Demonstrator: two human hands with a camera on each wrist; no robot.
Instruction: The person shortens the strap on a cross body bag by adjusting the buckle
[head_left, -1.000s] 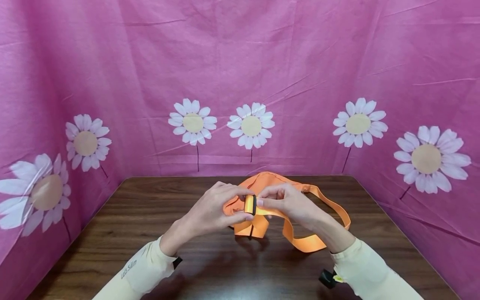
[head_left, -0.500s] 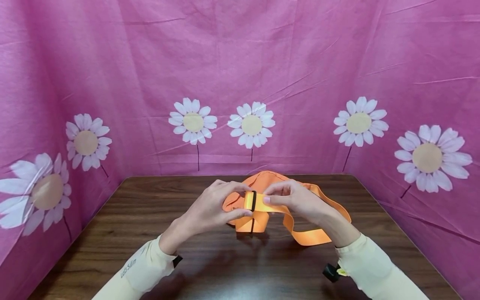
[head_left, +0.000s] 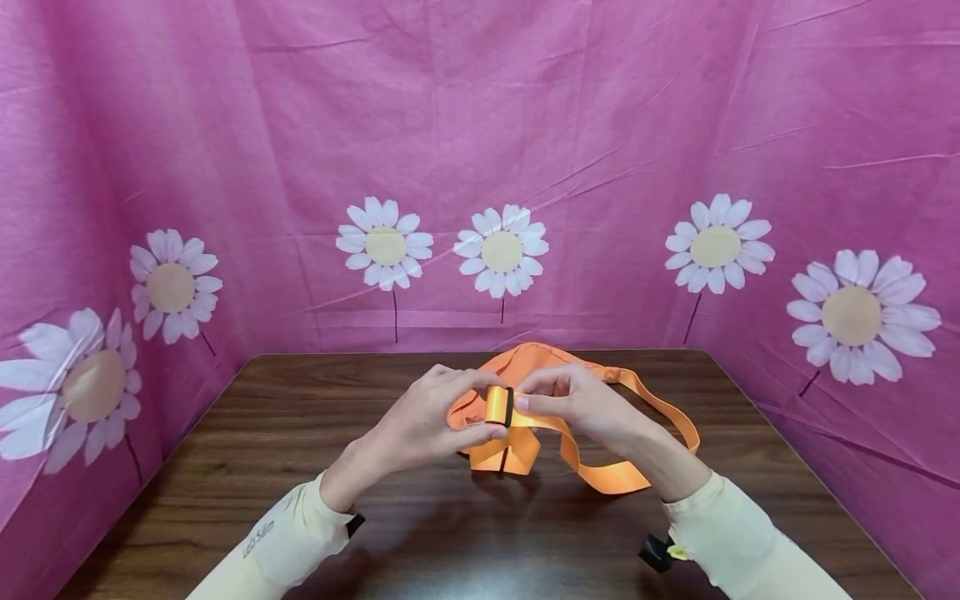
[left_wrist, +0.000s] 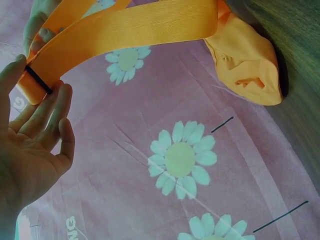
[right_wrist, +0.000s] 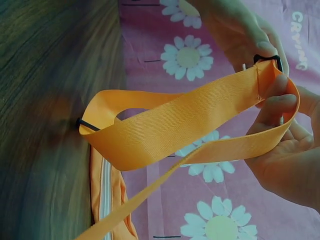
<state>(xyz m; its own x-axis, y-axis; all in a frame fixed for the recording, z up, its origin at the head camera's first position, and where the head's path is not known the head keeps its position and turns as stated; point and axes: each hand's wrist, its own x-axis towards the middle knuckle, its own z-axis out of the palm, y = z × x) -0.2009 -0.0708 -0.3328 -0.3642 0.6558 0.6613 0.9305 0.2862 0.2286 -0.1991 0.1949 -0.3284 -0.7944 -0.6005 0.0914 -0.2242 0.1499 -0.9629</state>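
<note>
Right fingers back beside black slider

pink daisy-printed cloth hangs behind and beside a brown wood-grain table.

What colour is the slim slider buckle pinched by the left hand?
Black; the slim slider buckle shows best in the left wrist view.

A hand could pass over the wooden tabletop at left, or on the near side between the sleeves. At centre the left hand, gripping the black slider buckle, and the right hand block the way; the orange webbing strap loops rightward (tabletop shows through it). The orange bag and pink daisy-print cloth obstruct the far side.
</note>
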